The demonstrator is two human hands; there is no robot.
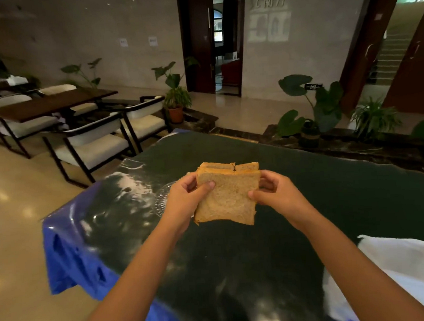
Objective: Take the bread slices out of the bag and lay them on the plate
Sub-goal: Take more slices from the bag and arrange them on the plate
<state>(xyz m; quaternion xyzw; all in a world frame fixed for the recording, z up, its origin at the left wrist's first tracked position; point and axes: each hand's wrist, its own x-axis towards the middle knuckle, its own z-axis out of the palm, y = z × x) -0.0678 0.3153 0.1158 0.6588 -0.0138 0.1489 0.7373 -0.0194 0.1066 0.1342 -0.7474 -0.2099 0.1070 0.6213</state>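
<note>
Two bare forearms w/ hands in view, no sleeves visible up to the frame's bottom edge. Left hand (183, 199): no ring, watch or band seen; nails short, unpainted. Right hand (273, 193): same, no jewellery, wrist bare. No gloves. Rest of the person's body out of frame.

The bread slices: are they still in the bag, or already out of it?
Out. Both hands, left hand and right hand, hold the bare bread slices above the table, with no wrapping around them.
</note>
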